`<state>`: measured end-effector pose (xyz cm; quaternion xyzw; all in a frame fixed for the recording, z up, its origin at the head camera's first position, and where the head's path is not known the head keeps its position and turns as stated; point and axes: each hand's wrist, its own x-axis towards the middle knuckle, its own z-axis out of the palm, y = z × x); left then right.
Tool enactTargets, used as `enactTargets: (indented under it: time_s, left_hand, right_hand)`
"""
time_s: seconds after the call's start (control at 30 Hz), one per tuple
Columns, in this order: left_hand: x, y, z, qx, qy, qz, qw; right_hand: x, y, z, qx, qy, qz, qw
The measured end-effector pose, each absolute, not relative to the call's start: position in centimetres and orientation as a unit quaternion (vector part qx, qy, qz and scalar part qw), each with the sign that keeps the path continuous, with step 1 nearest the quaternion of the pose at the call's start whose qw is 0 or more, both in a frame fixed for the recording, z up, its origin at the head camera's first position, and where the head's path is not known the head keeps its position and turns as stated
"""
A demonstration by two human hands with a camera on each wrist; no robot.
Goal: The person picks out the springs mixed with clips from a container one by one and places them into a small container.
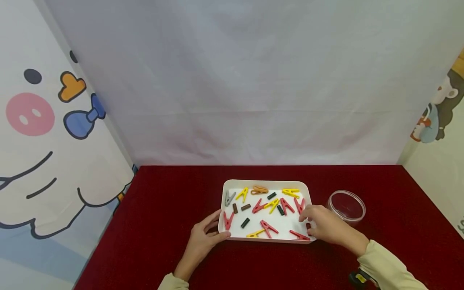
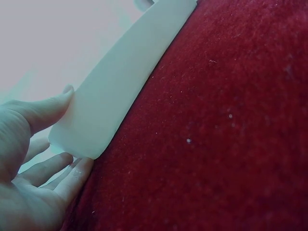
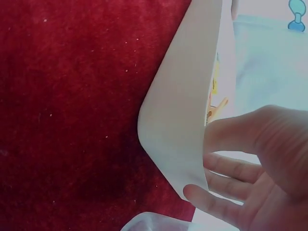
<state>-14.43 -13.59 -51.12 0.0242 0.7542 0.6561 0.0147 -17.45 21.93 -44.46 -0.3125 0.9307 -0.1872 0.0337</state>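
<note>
Dark red fabric-covered surface [image 1: 163, 197]. Shallow white rectangular tray [image 1: 268, 241]: left hand [image 1: 202, 238], thumb and fingers clamped about its near corner, presumably for steadiness; right hand [image 1: 324, 223], fingers apart, bent over the opposite edge. Clear round plastic tub [image 1: 347, 206], right of those fingers. Assorted coloured plastic clothespins [image 1: 268, 228], small dark cylinders [image 1: 245, 222]: between both hands' fingers.

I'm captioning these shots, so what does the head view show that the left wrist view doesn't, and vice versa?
Only the head view shows clothespins, a round clear container and cartoon prints.
Only the left wrist view shows the left hand's palm side and pale specks on the red cloth.
Both show the white tray, that cloth and that hand.
</note>
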Motion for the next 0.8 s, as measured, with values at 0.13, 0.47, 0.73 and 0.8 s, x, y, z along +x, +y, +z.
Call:
enactTargets:
  time_s: [0.13,0.47,0.73,0.8]
  left_hand:
    - [-14.44,-13.62,-51.05,0.026,0.750,0.660,0.015]
    - [-14.30,-13.65,-50.85,0.032,0.748,0.663,0.016]
    - [-14.28,-13.69,-51.02,0.035,0.744,0.667,0.015]
    - [-14.25,-13.66,-51.01,0.038,0.745,0.666,0.011]
  right_hand:
    - [-17.64,21.65,-44.72,-0.316,0.931,-0.177,0.050]
    - [-18.28,21.27,-45.01,-0.334,0.925,-0.169,0.069]
    - [-18.28,21.47,-45.18,-0.345,0.919,-0.184,0.046]
    - [-18.32,21.63,-45.21,-0.359,0.913,-0.191,0.025]
